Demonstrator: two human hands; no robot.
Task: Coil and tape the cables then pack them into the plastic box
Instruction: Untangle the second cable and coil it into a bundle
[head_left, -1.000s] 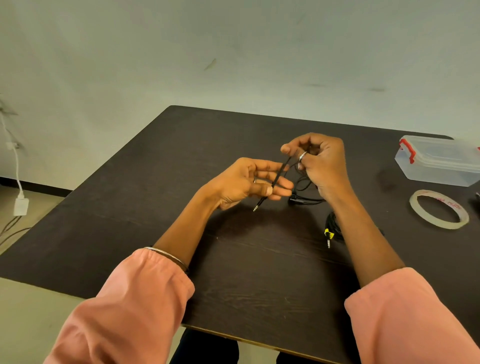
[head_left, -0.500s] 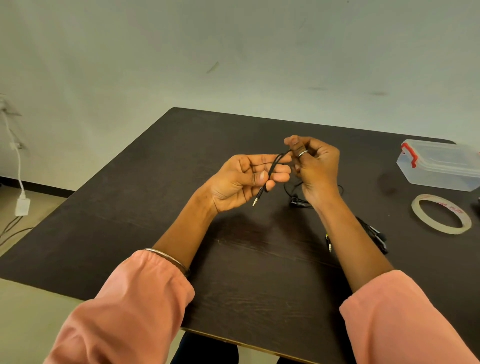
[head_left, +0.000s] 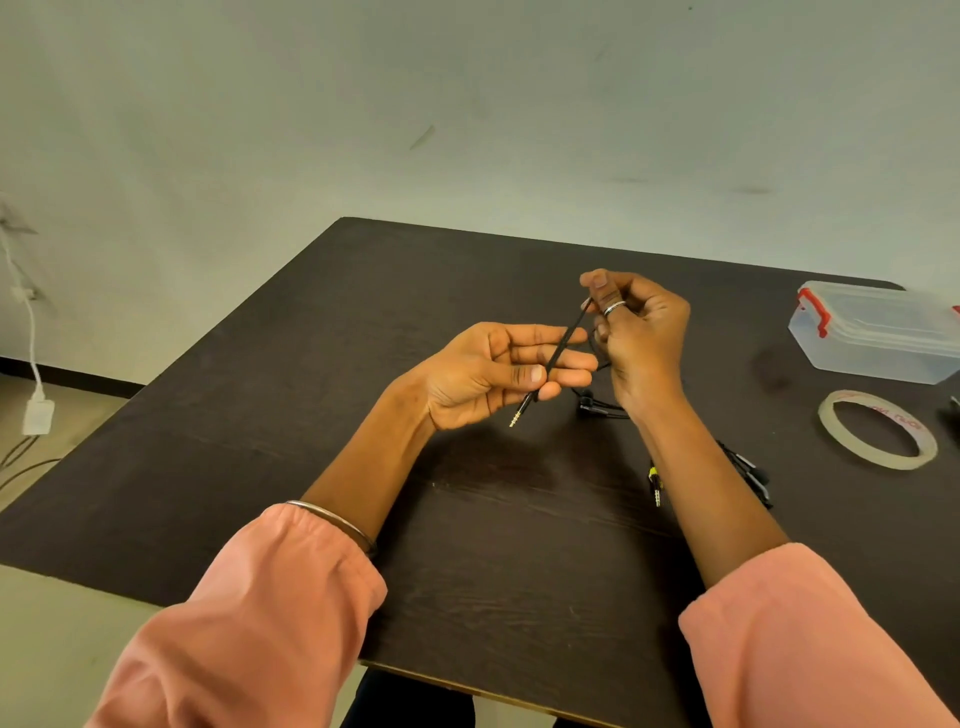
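Left grip: my left hand (head_left: 493, 371) is at frame centre, palm up, thumb pressing the black cable (head_left: 558, 351) against the fingers, so it pinches the cable near the plug.
Plug: the cable's metal jack tip (head_left: 515, 420) pokes out below the left fingers, pointing toward lower left, clear of the surface.
Right grip: my right hand (head_left: 641, 335), just right of centre and a little higher, has its fingers curled and pinches the upper end of the same stretch of cable between thumb and forefinger.
Cable run: taut and diagonal between the two hands; the rest drops in loose loops (head_left: 597, 408) under the right wrist onto the surface.
Other cables: a dark bundle with a yellow-marked plug (head_left: 655, 480) lies on the surface, partly hidden by my right forearm.
Plastic box: clear plastic box (head_left: 878, 332) with red latches, lid on, at the right edge of the frame, well apart from the hands.
Tape: tape roll (head_left: 878, 430) lies flat, just below the box.
Surface: dark wood-grain surface (head_left: 363, 322) carries everything.
Sleeves: pink, lower corners of the frame.
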